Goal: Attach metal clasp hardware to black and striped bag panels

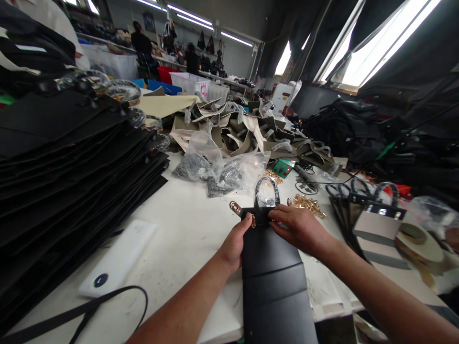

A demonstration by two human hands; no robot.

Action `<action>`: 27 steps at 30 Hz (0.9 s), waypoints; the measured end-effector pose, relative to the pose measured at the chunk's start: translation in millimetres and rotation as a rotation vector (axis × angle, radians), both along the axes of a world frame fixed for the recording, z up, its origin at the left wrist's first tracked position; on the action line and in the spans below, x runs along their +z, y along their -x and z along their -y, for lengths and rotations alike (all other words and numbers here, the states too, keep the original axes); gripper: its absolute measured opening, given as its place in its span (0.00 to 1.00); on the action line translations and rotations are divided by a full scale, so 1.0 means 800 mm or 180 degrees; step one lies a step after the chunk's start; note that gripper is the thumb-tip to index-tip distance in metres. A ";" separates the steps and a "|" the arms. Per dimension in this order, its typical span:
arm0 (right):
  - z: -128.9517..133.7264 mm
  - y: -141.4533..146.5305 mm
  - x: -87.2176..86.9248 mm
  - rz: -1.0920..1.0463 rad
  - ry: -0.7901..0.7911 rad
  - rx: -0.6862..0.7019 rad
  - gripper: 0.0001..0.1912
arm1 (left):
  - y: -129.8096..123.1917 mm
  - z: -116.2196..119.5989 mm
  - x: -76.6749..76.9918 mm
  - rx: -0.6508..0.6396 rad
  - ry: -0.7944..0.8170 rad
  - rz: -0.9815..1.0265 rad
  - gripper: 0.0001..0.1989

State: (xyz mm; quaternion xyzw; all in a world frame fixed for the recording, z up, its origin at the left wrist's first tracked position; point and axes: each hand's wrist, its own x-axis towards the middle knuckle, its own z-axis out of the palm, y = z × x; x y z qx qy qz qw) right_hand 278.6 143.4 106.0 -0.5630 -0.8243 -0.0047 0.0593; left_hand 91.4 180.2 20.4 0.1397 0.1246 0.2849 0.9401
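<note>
A long black leather bag panel (274, 277) runs from the table toward my body, with a plastic-wrapped loop handle (267, 186) at its far end. My left hand (236, 241) grips the panel's left edge, its thumb beside a small gold buckle (253, 220). Another gold fitting (235, 207) sticks out at the upper left corner. My right hand (296, 224) has its fingers closed at the panel's upper right, close to the handle's base. Whatever small part those fingertips cover is hidden.
Stacked black panels (71, 181) rise at the left beside a white power bank (116, 258). Plastic bags (225, 172), loose gold hardware (308, 204) and a green box (283, 167) lie ahead. Handled panels (376, 224) and a tape roll (418, 241) sit at right. People (141, 40) work farther back.
</note>
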 end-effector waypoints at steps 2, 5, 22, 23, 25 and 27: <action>0.000 -0.003 -0.002 -0.0193 0.0057 0.0005 0.08 | 0.000 0.000 0.000 0.0053 -0.0038 -0.0069 0.26; 0.002 -0.005 -0.004 -0.0536 0.0005 -0.0120 0.08 | 0.000 0.000 0.000 0.0081 -0.0090 -0.0095 0.26; 0.008 -0.009 -0.012 -0.0964 -0.0039 -0.0427 0.07 | -0.001 0.003 -0.003 -0.0245 0.0058 0.0010 0.28; 0.008 -0.007 -0.014 -0.0841 -0.0068 -0.0462 0.07 | -0.001 0.003 -0.004 -0.0251 0.0102 0.0011 0.28; 0.008 -0.001 -0.017 -0.0577 -0.0092 -0.0469 0.07 | -0.002 0.003 -0.007 -0.0222 0.0195 -0.0016 0.28; 0.006 0.004 -0.020 -0.0465 -0.0102 -0.0496 0.08 | -0.002 0.002 -0.010 -0.0167 0.0245 -0.0082 0.27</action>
